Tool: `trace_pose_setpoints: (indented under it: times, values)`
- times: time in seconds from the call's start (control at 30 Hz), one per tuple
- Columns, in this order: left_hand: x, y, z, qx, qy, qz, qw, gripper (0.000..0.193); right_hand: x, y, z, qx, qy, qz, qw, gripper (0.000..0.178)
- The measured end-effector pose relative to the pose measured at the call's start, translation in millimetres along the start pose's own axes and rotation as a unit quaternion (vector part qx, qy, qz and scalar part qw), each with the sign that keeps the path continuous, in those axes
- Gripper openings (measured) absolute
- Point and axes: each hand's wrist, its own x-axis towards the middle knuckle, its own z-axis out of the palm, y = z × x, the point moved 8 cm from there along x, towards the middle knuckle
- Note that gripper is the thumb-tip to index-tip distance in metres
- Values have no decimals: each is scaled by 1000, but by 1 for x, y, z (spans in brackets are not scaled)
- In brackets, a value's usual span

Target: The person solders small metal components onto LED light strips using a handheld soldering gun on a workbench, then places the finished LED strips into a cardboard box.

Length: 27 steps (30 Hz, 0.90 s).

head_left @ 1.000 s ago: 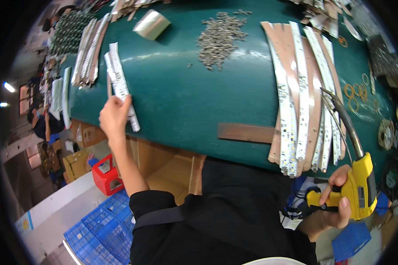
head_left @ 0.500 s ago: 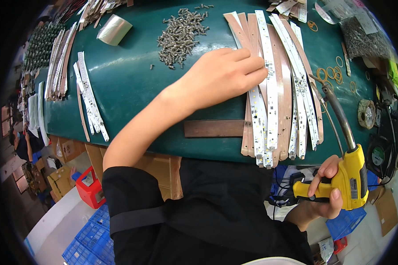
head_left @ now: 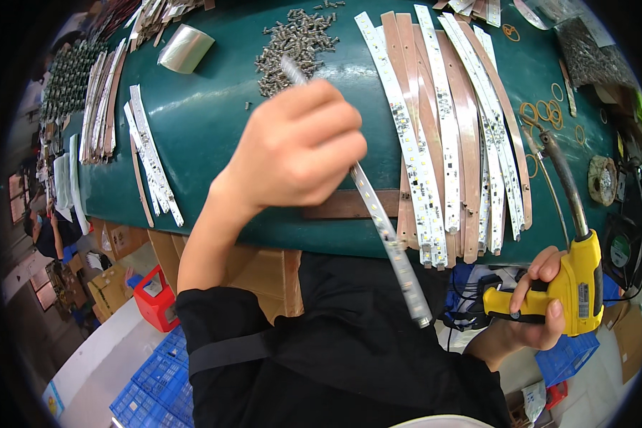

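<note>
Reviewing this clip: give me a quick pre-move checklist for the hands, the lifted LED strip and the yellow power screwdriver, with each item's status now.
1. Left hand grips the LED strip: ok.
2. Strip lifted off the green table, angled toward the person: ok.
3. Right hand holds the yellow screwdriver: ok.
4. Screwdriver tip touching the strip: not ok, they are apart.
5. Pile of screws lies on the table: ok.
6. Wooden bar at the table edge uncovered: cannot tell, the strip crosses it.
</note>
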Motion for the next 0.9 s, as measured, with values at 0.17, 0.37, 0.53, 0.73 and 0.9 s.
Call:
trace_pose_setpoints:
  times: [0.17,0.37,0.53,0.73,0.9]
  values:
    - [-29,25,44,0,-98,37,995,13,-2,11,19,18,-21,28,999,56]
    - [-24,30,38,5,-11,16,1000,15,-7,13,29,12,-29,45,998,57]
    - [-51,-24,-3,25,89,-212,973,15,-10,14,30,8,-13,43,999,55]
    - [-118,-89,-24,141,11,-456,878,12,-16,24,36,17,-63,101,993,56]
    - [-123,-92,-22,33,56,-502,862,8,-24,35,52,11,-76,148,986,62]
